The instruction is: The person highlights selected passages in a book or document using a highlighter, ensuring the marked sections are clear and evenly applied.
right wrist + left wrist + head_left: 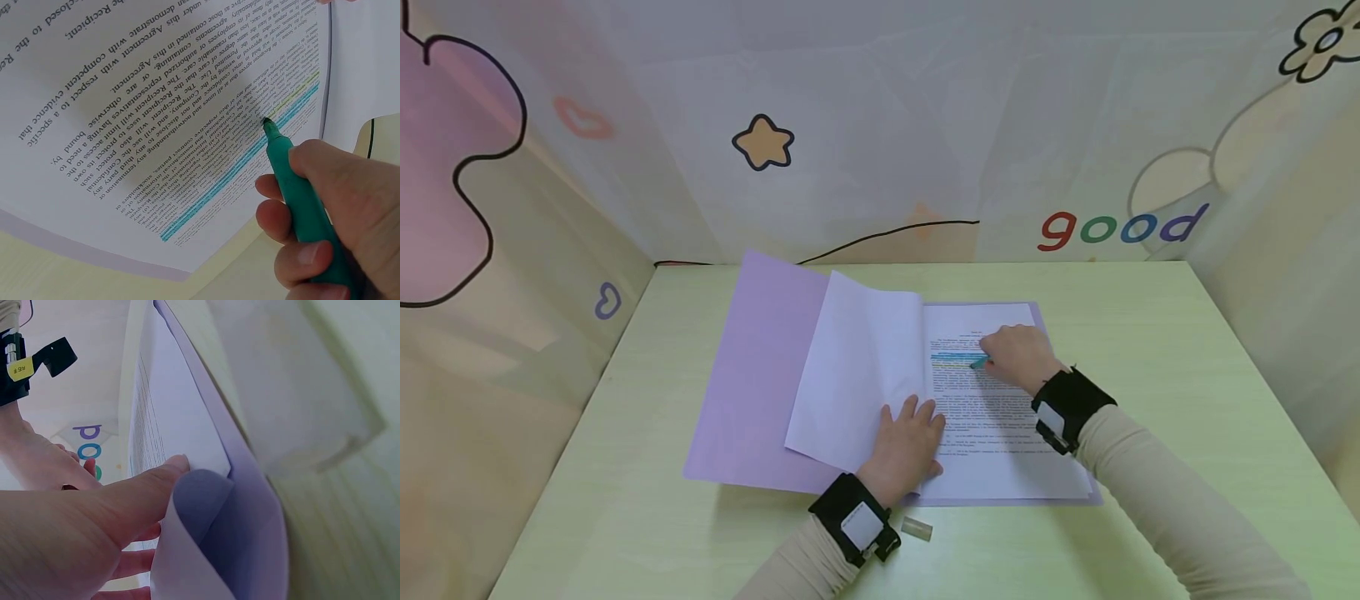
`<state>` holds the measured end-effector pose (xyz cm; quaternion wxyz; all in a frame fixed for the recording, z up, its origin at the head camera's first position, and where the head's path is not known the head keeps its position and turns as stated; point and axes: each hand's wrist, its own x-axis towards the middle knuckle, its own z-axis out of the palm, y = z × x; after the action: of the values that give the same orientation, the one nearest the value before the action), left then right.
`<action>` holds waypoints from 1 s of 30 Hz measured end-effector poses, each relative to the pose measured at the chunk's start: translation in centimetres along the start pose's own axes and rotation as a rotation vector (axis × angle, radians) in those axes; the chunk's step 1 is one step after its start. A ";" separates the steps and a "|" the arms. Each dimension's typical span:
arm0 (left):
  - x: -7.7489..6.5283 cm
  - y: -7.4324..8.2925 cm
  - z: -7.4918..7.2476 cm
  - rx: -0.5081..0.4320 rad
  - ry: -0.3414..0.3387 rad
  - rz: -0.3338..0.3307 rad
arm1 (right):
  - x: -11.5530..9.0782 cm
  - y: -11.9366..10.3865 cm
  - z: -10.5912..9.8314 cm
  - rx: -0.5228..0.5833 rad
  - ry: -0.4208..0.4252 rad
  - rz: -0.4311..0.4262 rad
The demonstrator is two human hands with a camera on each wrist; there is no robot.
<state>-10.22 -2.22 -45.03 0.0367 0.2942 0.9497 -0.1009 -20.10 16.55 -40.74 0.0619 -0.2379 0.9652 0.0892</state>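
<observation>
So on the left the purple folder's cover [760,375] is laid open across the tabletop [602,483], with a turned-back white sheet [857,358] bowing up beside it. My guess is that's why the left hand [904,446] sits at the fold's near end: fingers spread and mostly straight, gripping nothing, probably pinning that springy sheet down. Just near of the wrist there's a little greyish see-through piece [917,528], no clue what. Right of the fold is the printed page [985,479], facing up and pretty flat, with a blue stripe [212,190] and a thinner yellow-green one [294,94] over the text. Far right, the right hand [1018,354] has its fingers curled snugly round a teal highlighter [306,203], tilted pen-style, tip at the yellow-green stripe's end, presumably for control.
</observation>
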 end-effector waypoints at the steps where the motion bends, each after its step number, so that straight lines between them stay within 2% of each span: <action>1: 0.0 0.0 0.0 -0.001 -0.001 0.000 | 0.0 0.1 0.0 0.004 -0.004 0.001; 16: 0.2 0.1 0.0 -0.023 -0.048 -0.013 | -0.5 1.3 0.3 -0.006 -0.036 0.024; 30: 0.1 0.0 0.2 -0.005 -0.006 -0.008 | -1.0 2.3 0.4 0.008 -0.082 0.046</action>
<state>-10.29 -2.17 -45.22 0.0400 0.2901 0.9510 -0.0996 -20.27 19.06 -40.68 0.1000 -0.2114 0.9675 0.0965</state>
